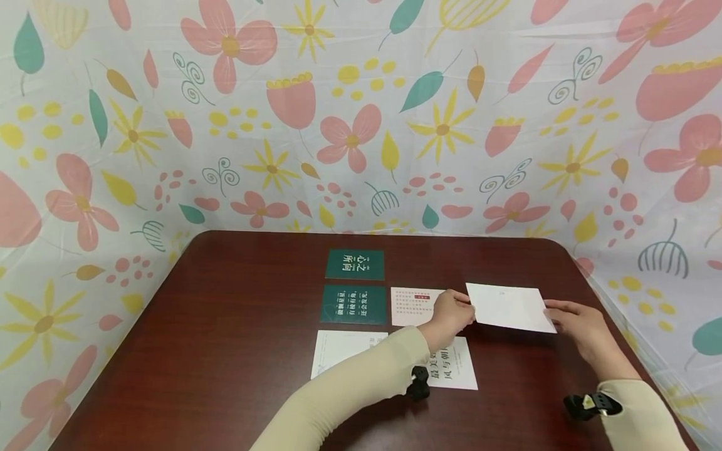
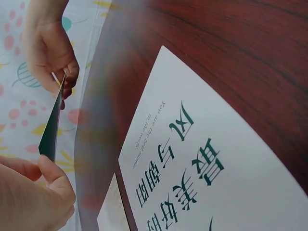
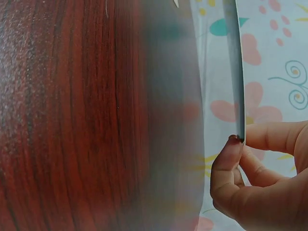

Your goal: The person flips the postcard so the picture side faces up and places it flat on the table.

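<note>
Both hands hold one card (image 1: 511, 307) up over the right part of the table. Its white face with a small mark shows in the head view, while the left wrist view catches its dark green other side. My left hand (image 1: 451, 319) pinches the left edge between thumb and fingers. At the opposite edge, my right hand (image 1: 581, 327) pinches the near right corner. Under the left hand and forearm lie a pale card with red print (image 1: 408, 307) and a white card with large dark characters (image 2: 192, 144), both partly covered in the head view.
Left of these lie a green card (image 1: 354, 264) at the back, another green card (image 1: 354, 305) with white writing, and a white card (image 1: 344, 347) partly behind the left sleeve. The dark wooden table (image 1: 225, 351) ends at a flowered cloth (image 1: 361, 113) behind.
</note>
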### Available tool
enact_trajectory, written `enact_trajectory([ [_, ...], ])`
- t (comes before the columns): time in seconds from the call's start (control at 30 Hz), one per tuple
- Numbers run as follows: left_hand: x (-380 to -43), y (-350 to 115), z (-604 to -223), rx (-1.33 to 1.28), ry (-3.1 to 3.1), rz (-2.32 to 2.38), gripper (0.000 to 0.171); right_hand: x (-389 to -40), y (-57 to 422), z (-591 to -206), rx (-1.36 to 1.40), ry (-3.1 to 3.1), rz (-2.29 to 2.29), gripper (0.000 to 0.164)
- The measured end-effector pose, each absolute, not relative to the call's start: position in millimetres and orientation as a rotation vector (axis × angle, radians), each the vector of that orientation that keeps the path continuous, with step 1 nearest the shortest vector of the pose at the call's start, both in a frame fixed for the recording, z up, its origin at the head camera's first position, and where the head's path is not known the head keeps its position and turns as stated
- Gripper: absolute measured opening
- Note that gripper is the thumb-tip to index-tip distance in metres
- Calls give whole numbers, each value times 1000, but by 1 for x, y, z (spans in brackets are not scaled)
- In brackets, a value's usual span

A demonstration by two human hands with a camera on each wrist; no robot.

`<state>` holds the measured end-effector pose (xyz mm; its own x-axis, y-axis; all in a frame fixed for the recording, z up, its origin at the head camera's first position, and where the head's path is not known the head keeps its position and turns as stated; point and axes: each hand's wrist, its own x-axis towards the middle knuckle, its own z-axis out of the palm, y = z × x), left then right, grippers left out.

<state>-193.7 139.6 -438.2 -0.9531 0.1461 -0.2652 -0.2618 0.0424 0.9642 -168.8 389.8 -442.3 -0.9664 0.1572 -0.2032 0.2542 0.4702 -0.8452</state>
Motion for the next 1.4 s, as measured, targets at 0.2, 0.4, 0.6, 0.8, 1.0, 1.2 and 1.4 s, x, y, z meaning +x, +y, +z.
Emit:
enact_trajectory([
  [0.2, -196, 136, -436, -133, 2009, 1991, 11, -170, 388, -441, 364, 2589, -1596, 45],
  [0.4, -198, 135, -437, -143, 2037, 2004, 9, -170, 387, -439, 356, 2507, -1795, 7],
  [0.6, -201, 133, -438, -104, 2084, 2017, 5, -170, 387, -435, 315, 2249, -2129, 19],
  [0.8, -202, 131, -440, -59, 2119, 2023, 5, -168, 389, -437, 207, 1996, -2369, 29],
  [1.0, -205, 128, -441, -30, 2127, 2059, 5, -169, 394, -438, 77, 1727, -2565, 29],
  [1.2, -207, 126, -442, -43, 2121, 2057, 5, -172, 399, -439, 53, 1644, -2591, 30],
  [1.4, -207, 126, -442, -85, 2115, 2042, 6, -171, 401, -440, -35, 1617, -2567, 36],
])
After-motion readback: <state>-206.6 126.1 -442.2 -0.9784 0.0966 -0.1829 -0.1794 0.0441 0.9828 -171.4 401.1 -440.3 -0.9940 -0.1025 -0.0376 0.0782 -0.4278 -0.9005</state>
